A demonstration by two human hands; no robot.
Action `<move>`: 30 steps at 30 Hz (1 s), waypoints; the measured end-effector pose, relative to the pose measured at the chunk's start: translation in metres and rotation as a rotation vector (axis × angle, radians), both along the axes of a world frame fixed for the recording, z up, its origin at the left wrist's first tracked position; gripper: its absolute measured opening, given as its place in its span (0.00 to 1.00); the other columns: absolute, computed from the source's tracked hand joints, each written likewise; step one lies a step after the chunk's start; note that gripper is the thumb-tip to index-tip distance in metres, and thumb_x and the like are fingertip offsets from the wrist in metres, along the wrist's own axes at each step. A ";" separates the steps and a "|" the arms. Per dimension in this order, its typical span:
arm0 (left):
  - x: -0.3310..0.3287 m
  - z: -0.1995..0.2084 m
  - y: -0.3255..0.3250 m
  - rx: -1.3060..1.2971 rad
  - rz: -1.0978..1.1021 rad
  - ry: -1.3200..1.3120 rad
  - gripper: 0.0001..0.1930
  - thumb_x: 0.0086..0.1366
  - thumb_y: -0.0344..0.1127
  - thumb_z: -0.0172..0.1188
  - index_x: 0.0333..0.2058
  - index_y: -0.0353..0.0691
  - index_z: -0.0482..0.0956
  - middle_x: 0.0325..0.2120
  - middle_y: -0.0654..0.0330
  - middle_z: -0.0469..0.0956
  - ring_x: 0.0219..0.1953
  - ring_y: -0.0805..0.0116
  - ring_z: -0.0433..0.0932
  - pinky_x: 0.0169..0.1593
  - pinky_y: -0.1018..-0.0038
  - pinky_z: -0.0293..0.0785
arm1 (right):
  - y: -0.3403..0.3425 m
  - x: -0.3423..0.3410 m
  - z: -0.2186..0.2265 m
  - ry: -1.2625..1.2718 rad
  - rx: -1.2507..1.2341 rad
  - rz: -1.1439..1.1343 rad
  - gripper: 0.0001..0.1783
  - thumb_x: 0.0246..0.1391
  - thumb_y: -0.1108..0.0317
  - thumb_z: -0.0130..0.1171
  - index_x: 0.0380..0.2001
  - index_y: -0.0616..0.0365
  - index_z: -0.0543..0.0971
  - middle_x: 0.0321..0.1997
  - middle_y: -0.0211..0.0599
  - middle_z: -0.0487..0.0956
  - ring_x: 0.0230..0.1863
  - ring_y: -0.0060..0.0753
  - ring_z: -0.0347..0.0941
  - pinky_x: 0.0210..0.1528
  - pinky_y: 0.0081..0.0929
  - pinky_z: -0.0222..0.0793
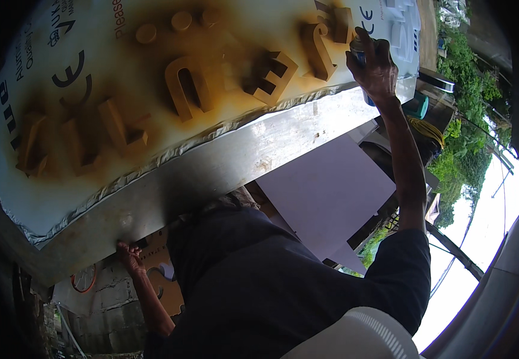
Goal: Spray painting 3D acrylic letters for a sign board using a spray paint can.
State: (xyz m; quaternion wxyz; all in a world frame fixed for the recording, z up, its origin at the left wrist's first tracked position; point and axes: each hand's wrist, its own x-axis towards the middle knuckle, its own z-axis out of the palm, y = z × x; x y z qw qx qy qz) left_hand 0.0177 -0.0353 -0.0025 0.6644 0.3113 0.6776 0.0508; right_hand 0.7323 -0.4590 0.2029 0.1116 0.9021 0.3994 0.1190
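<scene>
My right hand (pixel 376 69) is closed around a spray can (pixel 360 52), held upright at the right end of the row of letters. Below and left of it, brown-gold block letters (pixel 188 90) stand on a white printed sheet (pixel 17 197), with brown paint haze around them. Several small round discs (pixel 182 21) in the same colour sit beyond the letters. White letters (pixel 398 24) lie past the can at the far right. My left hand (pixel 130 258) is at the near edge of the metal table (pixel 211 173), fingers curled; whatever they grip is hidden.
A large white panel (pixel 331 185) leans below the table at the right. A teal container (pixel 416 105) and coiled yellow cord (pixel 428 131) are beyond my right forearm. A brown cut-out board (pixel 162 272) and a block wall (pixel 113 311) show below the table at the left.
</scene>
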 end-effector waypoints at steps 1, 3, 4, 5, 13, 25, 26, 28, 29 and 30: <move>0.000 0.000 0.000 0.000 0.003 0.000 0.11 0.71 0.43 0.58 0.31 0.54 0.66 0.21 0.73 0.62 0.25 0.78 0.68 0.30 0.76 0.68 | 0.000 -0.001 0.000 0.000 0.000 0.003 0.38 0.49 0.59 0.71 0.64 0.40 0.71 0.40 0.42 0.70 0.29 0.42 0.79 0.25 0.40 0.81; 0.000 0.001 0.000 -0.002 -0.015 0.039 0.10 0.71 0.42 0.57 0.31 0.55 0.66 0.21 0.73 0.62 0.25 0.78 0.68 0.30 0.75 0.68 | 0.000 -0.002 -0.001 0.035 0.032 -0.015 0.37 0.51 0.55 0.69 0.65 0.36 0.70 0.39 0.45 0.69 0.34 0.46 0.79 0.27 0.42 0.81; 0.000 0.002 0.000 -0.003 -0.012 0.039 0.10 0.71 0.42 0.57 0.31 0.55 0.66 0.21 0.73 0.62 0.25 0.78 0.68 0.30 0.75 0.68 | 0.000 -0.001 -0.001 0.035 0.032 -0.012 0.37 0.51 0.55 0.69 0.65 0.36 0.70 0.39 0.45 0.69 0.34 0.46 0.79 0.27 0.42 0.81; 0.000 0.002 0.000 -0.007 -0.010 0.036 0.10 0.70 0.41 0.57 0.31 0.54 0.66 0.21 0.73 0.62 0.25 0.78 0.67 0.31 0.75 0.68 | 0.000 0.001 -0.002 0.032 0.033 -0.002 0.37 0.50 0.56 0.69 0.65 0.37 0.70 0.39 0.45 0.69 0.34 0.46 0.79 0.27 0.42 0.81; 0.009 0.007 -0.004 -0.009 -0.003 0.027 0.09 0.67 0.37 0.58 0.31 0.53 0.65 0.21 0.73 0.62 0.24 0.78 0.66 0.31 0.75 0.68 | -0.003 0.008 -0.010 0.021 -0.018 0.039 0.35 0.50 0.59 0.70 0.63 0.39 0.73 0.40 0.41 0.70 0.30 0.40 0.79 0.25 0.38 0.81; 0.002 0.002 -0.003 0.001 -0.004 0.020 0.08 0.66 0.36 0.58 0.31 0.52 0.66 0.19 0.72 0.61 0.22 0.78 0.65 0.29 0.75 0.68 | 0.007 0.002 -0.003 0.024 0.012 0.048 0.35 0.49 0.59 0.70 0.62 0.39 0.74 0.38 0.41 0.71 0.29 0.39 0.79 0.25 0.38 0.80; 0.002 0.002 -0.003 -0.003 0.003 0.007 0.09 0.65 0.36 0.58 0.31 0.53 0.66 0.19 0.72 0.61 0.22 0.78 0.65 0.29 0.75 0.68 | 0.007 0.004 -0.004 0.016 -0.002 0.043 0.34 0.49 0.58 0.70 0.62 0.39 0.74 0.37 0.41 0.70 0.28 0.39 0.78 0.25 0.38 0.80; -0.004 0.000 -0.001 -0.007 0.009 -0.005 0.09 0.65 0.36 0.59 0.30 0.53 0.66 0.19 0.72 0.61 0.22 0.78 0.65 0.29 0.75 0.68 | 0.006 0.008 -0.006 0.011 -0.016 0.037 0.34 0.49 0.58 0.70 0.62 0.39 0.74 0.37 0.41 0.70 0.28 0.39 0.78 0.25 0.38 0.80; -0.006 -0.002 0.000 -0.009 0.010 -0.013 0.09 0.66 0.37 0.59 0.30 0.53 0.66 0.19 0.73 0.61 0.22 0.79 0.65 0.29 0.75 0.68 | 0.004 0.011 -0.007 -0.003 -0.030 0.041 0.35 0.50 0.58 0.70 0.62 0.40 0.73 0.36 0.40 0.70 0.28 0.39 0.78 0.25 0.37 0.80; -0.007 -0.002 0.000 -0.011 0.011 -0.022 0.10 0.66 0.37 0.60 0.30 0.53 0.66 0.19 0.73 0.62 0.22 0.79 0.65 0.29 0.75 0.68 | 0.002 0.012 -0.008 -0.016 -0.045 0.046 0.35 0.50 0.57 0.70 0.63 0.40 0.73 0.36 0.40 0.70 0.28 0.39 0.78 0.25 0.37 0.80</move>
